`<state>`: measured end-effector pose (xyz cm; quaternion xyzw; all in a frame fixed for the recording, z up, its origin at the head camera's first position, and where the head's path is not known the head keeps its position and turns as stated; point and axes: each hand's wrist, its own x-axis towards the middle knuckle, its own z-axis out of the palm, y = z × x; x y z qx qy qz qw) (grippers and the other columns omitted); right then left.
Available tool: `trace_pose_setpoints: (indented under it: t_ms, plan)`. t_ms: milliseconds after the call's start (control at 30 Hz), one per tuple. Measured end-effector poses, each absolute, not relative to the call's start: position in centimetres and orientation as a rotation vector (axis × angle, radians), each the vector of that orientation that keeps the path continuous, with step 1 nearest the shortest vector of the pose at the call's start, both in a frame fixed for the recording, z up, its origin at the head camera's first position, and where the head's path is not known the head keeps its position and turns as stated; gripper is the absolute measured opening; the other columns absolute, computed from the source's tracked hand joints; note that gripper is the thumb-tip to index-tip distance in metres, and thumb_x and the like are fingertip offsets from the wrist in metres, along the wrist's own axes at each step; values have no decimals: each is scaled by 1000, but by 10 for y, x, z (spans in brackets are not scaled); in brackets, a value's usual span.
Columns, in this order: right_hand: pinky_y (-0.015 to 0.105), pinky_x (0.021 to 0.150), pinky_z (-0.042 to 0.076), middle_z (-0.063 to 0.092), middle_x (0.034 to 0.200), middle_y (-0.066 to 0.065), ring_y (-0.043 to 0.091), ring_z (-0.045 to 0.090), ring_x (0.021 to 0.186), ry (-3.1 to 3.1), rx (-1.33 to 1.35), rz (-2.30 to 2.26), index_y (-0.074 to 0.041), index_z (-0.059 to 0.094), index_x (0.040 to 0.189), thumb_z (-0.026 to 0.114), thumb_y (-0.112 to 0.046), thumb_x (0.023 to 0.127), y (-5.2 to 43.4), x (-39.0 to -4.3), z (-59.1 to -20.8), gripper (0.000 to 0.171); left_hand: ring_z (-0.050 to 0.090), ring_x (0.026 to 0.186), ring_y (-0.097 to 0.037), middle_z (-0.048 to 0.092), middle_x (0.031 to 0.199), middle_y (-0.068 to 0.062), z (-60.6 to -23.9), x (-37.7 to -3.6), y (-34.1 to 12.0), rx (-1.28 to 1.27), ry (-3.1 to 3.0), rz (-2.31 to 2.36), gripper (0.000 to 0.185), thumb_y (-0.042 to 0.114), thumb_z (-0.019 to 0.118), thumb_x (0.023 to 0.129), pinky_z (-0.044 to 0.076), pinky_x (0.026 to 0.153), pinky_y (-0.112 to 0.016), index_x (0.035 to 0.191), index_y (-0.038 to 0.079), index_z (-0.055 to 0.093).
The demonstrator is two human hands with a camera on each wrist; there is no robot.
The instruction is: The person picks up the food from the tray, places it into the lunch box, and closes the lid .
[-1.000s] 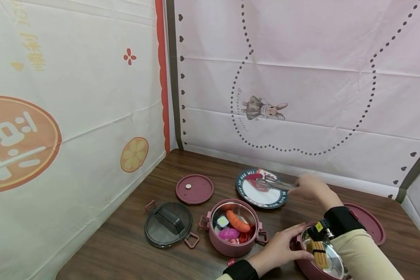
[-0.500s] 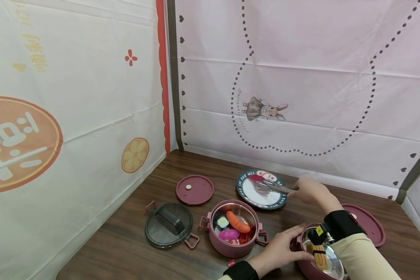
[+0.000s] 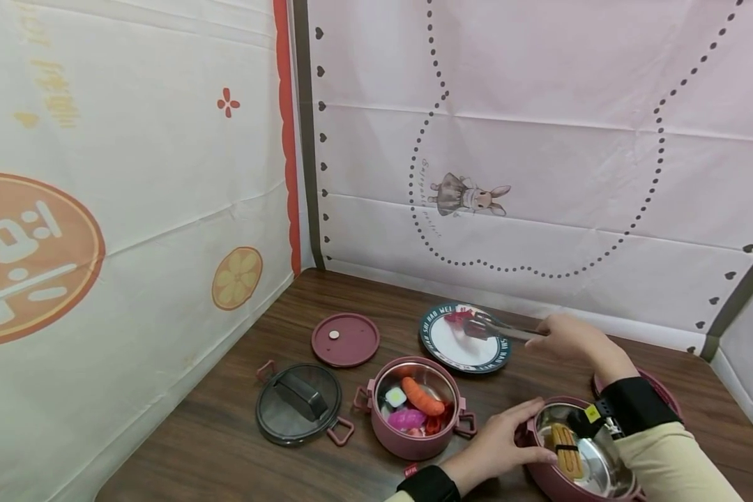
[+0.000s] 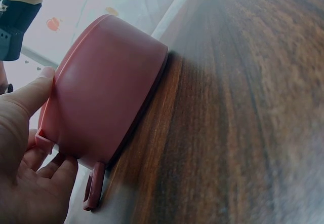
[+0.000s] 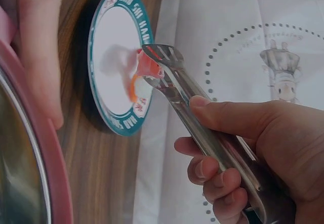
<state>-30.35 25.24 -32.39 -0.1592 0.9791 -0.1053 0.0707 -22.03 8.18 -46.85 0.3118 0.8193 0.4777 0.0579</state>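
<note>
1. Right hand grip: fingers and thumb curled round a pair of metal tongs, squeezing them nearly closed. The tong tips pinch a small red-orange food piece.
2. Location of the piece: held just over the white face of the round plate with the dark lettered rim. Whether it touches the plate, I cannot tell from the wrist view.
3. Left hand grip: fingers lightly curved against the outer wall of the near pink pot, thumb up at the rim. It steadies the pot on the worktop; it is not lifting.
4. Near pink pot, head view: steel-lined, one yellowish ridged piece lying inside.
5. Second pink pot stands to the left of the first, apart from it, holding a sausage-shaped orange piece and several small coloured items.
6. Also on the worktop: a dark glass lid and a flat pink lid, both left of the plate. Another pink lid is partly hidden behind the right forearm.
7. Step in hand (judgement): tong pick-up of the red piece at the plate.
8. Next move (judgement): keep the squeeze steady, raise the tips off the plate, and carry level toward a pot; the piece is small and could slip if the pinch eases.
</note>
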Motion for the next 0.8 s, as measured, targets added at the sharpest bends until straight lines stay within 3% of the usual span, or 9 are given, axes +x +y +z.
trace_pose_setpoints:
  t_ms: [100, 267, 533, 800]
  plan:
    - [32, 62, 46, 67, 78, 6, 14, 58, 63, 2944, -489, -328, 1, 71, 103, 67, -34, 94, 256, -302, -321, 36, 44, 140, -5, 45, 154, 14, -468, -220, 82, 944, 2475, 1463, 71, 36, 78, 87, 42, 111, -26, 150, 27, 46]
    - [32, 63, 45, 65, 71, 4, 13, 57, 61, 2950, -507, -334, 4, 70, 108, 66, -34, 94, 262, -299, -318, 41, 43, 141, -5, 45, 154, 14, -469, -221, 82, 940, 2459, 1472, 71, 36, 78, 87, 41, 112, -26, 150, 27, 46]
    - [30, 59, 40, 56, 60, -2, 13, 51, 57, 2964, -485, -409, -7, 70, 87, 67, -36, 94, 264, -293, -312, 30, 42, 141, -6, 45, 154, 12, -469, -221, 83, 950, 2467, 1471, 72, 36, 78, 86, 40, 113, -26, 150, 26, 46]
    - [33, 66, 43, 62, 66, 0, 12, 53, 62, 3006, -541, -366, 0, 73, 101, 67, -34, 94, 271, -288, -309, 35, 42, 141, -6, 45, 155, 12, -471, -221, 82, 955, 2457, 1487, 73, 36, 78, 86, 40, 113, -26, 151, 26, 46]
